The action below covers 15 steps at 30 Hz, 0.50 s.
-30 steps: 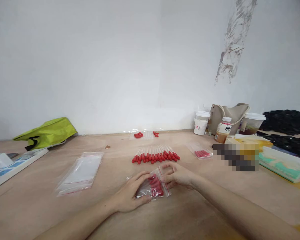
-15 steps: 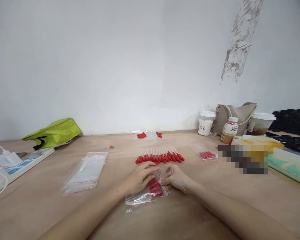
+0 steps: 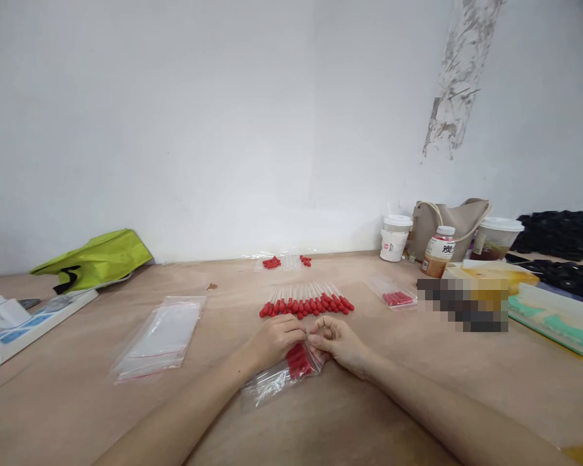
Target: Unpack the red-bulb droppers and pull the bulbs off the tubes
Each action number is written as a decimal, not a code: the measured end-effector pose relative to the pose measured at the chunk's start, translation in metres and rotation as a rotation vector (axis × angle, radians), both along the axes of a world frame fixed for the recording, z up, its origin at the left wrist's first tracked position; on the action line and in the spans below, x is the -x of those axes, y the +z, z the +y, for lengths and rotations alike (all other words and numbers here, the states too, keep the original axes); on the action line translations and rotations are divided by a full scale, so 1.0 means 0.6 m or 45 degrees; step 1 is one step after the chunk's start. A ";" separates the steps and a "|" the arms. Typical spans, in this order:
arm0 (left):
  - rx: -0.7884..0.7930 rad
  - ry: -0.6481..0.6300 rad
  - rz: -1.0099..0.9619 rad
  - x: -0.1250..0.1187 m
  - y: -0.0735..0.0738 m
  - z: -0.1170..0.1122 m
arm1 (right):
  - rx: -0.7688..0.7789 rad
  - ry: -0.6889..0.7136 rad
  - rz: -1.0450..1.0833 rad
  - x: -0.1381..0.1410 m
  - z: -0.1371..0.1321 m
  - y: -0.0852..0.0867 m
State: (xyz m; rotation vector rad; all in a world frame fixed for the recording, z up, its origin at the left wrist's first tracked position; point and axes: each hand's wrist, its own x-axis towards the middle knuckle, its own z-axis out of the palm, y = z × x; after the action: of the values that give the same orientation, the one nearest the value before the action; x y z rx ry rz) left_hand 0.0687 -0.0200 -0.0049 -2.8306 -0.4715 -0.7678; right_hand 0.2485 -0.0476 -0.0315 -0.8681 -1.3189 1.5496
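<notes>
A clear zip bag (image 3: pixel 267 386) lies on the table in front of me, holding several red-tipped clear sticks (image 3: pixel 298 361). My left hand (image 3: pixel 279 340) is closed on the bag's zip edge at its upper corner. Close beside it, my right hand (image 3: pixel 337 343) pinches the same edge between thumb and forefinger. Just beyond my hands, a row of loose red-tipped droppers or sticks (image 3: pixel 307 305) lies side by side, red ends toward me. Their exact kind is too small to tell.
To the left lies a stack of empty zip bags (image 3: pixel 162 336), with a power strip (image 3: pixel 48 323) and a green bag (image 3: pixel 94 259) beyond. At right are a filled zip bag (image 3: pixel 393 294), a paper cup (image 3: pixel 396 239), a bottle (image 3: pixel 438 252) and a food tray (image 3: pixel 554 323).
My left fingers have curled in from lying stretched over the bag to a grip at its edge. My two hands' fingertips are closer together. The view has shifted slightly.
</notes>
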 end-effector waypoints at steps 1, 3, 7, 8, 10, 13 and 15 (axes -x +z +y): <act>0.027 0.016 -0.003 0.001 -0.001 -0.001 | -0.031 0.036 0.004 -0.003 0.000 0.000; 0.095 0.046 -0.005 0.004 -0.005 0.000 | -0.143 0.084 -0.054 -0.009 -0.001 -0.002; 0.183 0.100 -0.020 0.010 -0.016 0.005 | -0.770 -0.053 -0.438 -0.011 0.000 -0.011; 0.192 0.107 -0.028 0.010 -0.018 0.007 | -0.995 -0.132 -0.564 -0.011 0.001 -0.013; 0.200 0.115 -0.037 0.010 -0.021 0.009 | -1.427 -0.292 -0.813 -0.011 0.003 -0.014; 0.168 0.107 -0.025 0.008 -0.018 0.008 | -1.874 -0.433 -1.113 -0.016 0.008 -0.011; 0.097 0.080 0.012 0.006 -0.012 0.004 | -2.012 -0.445 -1.249 -0.019 0.010 -0.006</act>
State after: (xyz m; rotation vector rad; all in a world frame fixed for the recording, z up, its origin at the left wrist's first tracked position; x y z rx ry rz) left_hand 0.0653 -0.0174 -0.0121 -2.8721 -0.5970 -0.7394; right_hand 0.2599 -0.0418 -0.0350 -0.6277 -2.2370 -0.5379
